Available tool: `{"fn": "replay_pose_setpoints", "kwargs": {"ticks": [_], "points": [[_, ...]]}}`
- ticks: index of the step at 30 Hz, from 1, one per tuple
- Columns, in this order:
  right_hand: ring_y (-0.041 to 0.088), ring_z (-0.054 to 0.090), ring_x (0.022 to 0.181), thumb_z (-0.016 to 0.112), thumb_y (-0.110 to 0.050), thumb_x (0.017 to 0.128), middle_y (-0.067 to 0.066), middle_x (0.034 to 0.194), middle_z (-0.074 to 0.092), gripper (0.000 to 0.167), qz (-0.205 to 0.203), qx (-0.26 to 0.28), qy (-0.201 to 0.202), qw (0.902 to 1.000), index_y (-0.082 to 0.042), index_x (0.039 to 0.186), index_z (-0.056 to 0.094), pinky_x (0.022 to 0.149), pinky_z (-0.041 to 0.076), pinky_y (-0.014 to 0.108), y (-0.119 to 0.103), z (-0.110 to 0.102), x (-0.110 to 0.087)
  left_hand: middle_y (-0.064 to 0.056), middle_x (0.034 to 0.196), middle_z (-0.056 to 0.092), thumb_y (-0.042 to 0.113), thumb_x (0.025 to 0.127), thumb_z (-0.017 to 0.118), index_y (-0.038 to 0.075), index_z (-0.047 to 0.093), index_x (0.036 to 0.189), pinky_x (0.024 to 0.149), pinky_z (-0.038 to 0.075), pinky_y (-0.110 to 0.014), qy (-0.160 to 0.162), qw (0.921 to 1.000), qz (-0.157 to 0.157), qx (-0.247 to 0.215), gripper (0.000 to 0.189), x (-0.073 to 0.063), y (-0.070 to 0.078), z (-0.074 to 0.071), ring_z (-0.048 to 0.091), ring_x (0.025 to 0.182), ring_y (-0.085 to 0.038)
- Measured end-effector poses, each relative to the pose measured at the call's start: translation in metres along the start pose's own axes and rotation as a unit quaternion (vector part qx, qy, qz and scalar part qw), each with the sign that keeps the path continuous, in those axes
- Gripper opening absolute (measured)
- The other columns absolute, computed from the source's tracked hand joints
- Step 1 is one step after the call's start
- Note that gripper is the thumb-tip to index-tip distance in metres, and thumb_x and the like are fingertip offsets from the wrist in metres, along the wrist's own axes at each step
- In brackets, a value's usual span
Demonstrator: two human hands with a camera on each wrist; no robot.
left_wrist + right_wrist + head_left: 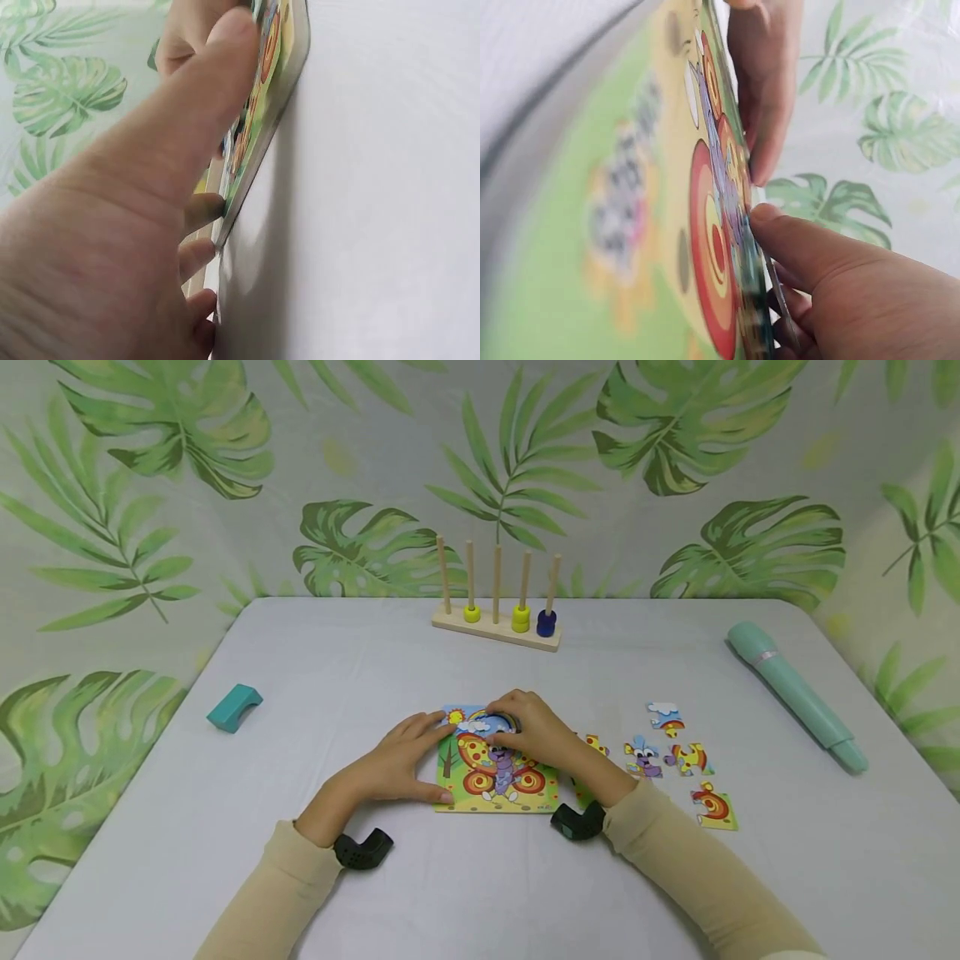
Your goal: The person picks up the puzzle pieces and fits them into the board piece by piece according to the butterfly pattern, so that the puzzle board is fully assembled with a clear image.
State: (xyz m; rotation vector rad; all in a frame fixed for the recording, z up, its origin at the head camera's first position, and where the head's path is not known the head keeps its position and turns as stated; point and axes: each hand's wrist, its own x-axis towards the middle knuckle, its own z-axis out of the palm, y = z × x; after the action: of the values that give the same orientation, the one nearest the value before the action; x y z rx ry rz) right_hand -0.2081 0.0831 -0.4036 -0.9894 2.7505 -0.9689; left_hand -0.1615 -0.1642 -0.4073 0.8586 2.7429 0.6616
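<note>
Well, the right hand [536,731] pinches a piece [783,304] over the board's [504,783] far half; left hand [401,760], spread, touches its left edge.

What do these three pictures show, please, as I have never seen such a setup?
There is no robot: these are a person's bare hands. The wide picture comes from a head-worn camera looking down; the close ones come from cameras on the left and right wrists. On the white table lie a butterfly puzzle, loose pieces to its right, a teal block and a mint microphone-shaped object; a pegged stand with rings is behind. The left hand touches the puzzle's left side; the right hand seems to pinch a thin puzzle piece over it.
</note>
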Motion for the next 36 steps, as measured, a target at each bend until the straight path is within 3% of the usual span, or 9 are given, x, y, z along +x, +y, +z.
{"fn": "replay_pose_setpoints", "kwargs": {"ticks": [4,10,15,21,28,36], "points": [[0.021,0.045,0.098,0.069,-0.030,0.079,0.006,0.108,0.053,0.041,0.003,0.004,0.002,1.0000,-0.010,0.114,0.061,0.084,0.039,0.038,0.001,0.002,0.001,-0.006,0.146,0.020,0.067,0.069,0.058,0.014,0.034,0.139,0.105,0.012,-0.046,0.024,0.9996,0.008,0.009,0.091,0.003,0.003,0.002,0.013,0.132,-0.029],[0.019,0.044,0.093,0.069,-0.030,0.079,0.004,0.105,0.051,0.039,0.012,0.009,0.002,0.9999,-0.013,0.114,0.062,0.079,0.038,0.035,0.000,0.003,0.003,-0.006,0.141,0.031,0.065,0.070,0.060,0.008,0.037,0.136,0.104,0.016,-0.044,0.055,0.9981,0.018,0.023,0.090,0.007,0.004,0.007,0.021,0.131,-0.024],[0.019,0.044,0.092,0.070,-0.031,0.078,0.003,0.104,0.051,0.039,0.021,-0.001,0.002,0.9998,-0.015,0.112,0.063,0.078,0.038,0.035,-0.004,0.003,0.005,-0.008,0.137,0.035,0.062,0.076,0.056,0.013,0.037,0.138,0.102,0.019,-0.046,0.072,0.9961,0.031,0.041,0.081,0.011,0.005,0.010,0.027,0.127,-0.026],[0.020,0.044,0.093,0.069,-0.033,0.078,0.005,0.106,0.051,0.038,0.024,-0.006,0.004,0.9997,-0.015,0.112,0.064,0.078,0.038,0.035,-0.005,0.003,0.005,-0.009,0.137,0.032,0.063,0.081,0.047,0.028,0.039,0.137,0.101,0.018,-0.049,0.065,0.9947,0.030,0.074,0.067,0.016,0.006,0.012,0.025,0.126,-0.030],[0.023,0.042,0.100,0.069,-0.031,0.079,0.007,0.111,0.048,0.038,0.036,0.001,-0.008,0.9993,-0.016,0.114,0.063,0.083,0.038,0.039,-0.004,0.002,0.005,-0.010,0.137,0.032,0.062,0.080,0.050,0.028,0.041,0.136,0.101,0.019,-0.048,0.059,0.9938,0.024,0.091,0.066,0.018,0.008,0.011,0.026,0.126,-0.031],[0.024,0.039,0.115,0.065,-0.022,0.083,0.006,0.122,0.046,0.036,0.029,0.073,-0.045,0.9959,-0.012,0.117,0.059,0.095,0.033,0.044,0.009,-0.006,0.000,-0.008,0.140,0.027,0.062,0.078,0.052,0.027,0.040,0.136,0.102,0.017,-0.049,0.055,0.9946,0.023,0.085,0.069,0.018,0.009,0.013,0.020,0.129,-0.033]]}}
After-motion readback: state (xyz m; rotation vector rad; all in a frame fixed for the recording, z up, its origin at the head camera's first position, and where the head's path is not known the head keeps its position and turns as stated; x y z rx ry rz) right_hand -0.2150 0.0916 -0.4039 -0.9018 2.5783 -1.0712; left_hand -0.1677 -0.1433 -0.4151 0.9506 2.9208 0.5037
